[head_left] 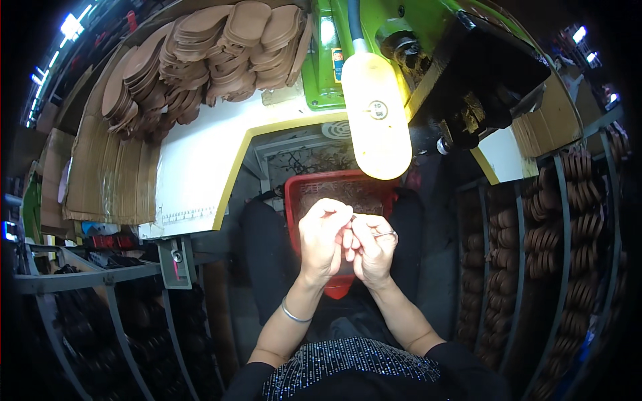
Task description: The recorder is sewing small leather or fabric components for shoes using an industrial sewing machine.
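Observation:
My left hand (323, 237) and my right hand (373, 248) meet over a red plastic basket (292, 194) between my knees. Thumbs and fingers of both are closed, their tips pinched together. Something small and dark shows between the fingertips, too small to name. A thin metal piece (386, 234) pokes out of the right hand by the knuckles; its kind I cannot make out. Brown scraps appear to lie inside the basket, partly hidden behind my hands.
A white worktable (194, 160) with a yellow edge curves round me. Stacked brown sole-shaped pieces (247, 27) sit on it at the far left, beside cardboard (110, 174). Ahead are a green machine (326, 87) and a bright lamp (378, 144). Racks of brown pieces (505, 267) stand right.

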`<state>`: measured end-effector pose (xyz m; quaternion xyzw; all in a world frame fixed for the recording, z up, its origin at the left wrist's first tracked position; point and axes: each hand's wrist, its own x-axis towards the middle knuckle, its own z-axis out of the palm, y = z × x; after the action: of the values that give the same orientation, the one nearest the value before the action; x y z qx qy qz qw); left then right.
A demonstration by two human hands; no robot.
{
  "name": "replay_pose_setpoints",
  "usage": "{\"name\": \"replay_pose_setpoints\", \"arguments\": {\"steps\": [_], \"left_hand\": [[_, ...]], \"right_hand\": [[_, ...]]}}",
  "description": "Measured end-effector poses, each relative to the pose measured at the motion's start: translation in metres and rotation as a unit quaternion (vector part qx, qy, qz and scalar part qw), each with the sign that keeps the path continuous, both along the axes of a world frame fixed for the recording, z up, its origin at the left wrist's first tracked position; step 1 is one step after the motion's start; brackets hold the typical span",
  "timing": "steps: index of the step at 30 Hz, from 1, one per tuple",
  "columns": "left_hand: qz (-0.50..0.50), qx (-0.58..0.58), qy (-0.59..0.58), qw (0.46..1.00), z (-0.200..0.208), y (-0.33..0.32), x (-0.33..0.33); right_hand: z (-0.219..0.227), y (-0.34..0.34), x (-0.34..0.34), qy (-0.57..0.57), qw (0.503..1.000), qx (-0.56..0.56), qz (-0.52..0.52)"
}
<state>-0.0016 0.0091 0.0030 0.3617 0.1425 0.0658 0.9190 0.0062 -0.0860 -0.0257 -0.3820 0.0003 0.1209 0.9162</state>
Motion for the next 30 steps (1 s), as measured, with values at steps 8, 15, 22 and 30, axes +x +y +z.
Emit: {"name": "replay_pose_setpoints", "arguments": {"steps": [8,15,22,30], "left_hand": [[0.02,-0.028,-0.019,0.999,-0.0067,-0.0022,0.0005],[0.019,-0.05,-0.024,0.998,-0.0058,-0.0042,0.0008],[0.016,-0.018,-0.027,0.999,-0.0059,-0.0042,0.0004],[0.013,-0.039,-0.027,0.999,-0.003,-0.0042,0.001]], "right_hand": [[-0.0042,0.0023,-0.0015,0.003,0.999,0.002,-0.032],[0.004,-0.0002,0.0001,0.008,0.999,0.009,-0.029],[0.0035,-0.001,0.0007,0.023,0.999,-0.011,-0.03],[0.0026,-0.001,0.0017,0.034,0.999,-0.012,-0.031]]}}
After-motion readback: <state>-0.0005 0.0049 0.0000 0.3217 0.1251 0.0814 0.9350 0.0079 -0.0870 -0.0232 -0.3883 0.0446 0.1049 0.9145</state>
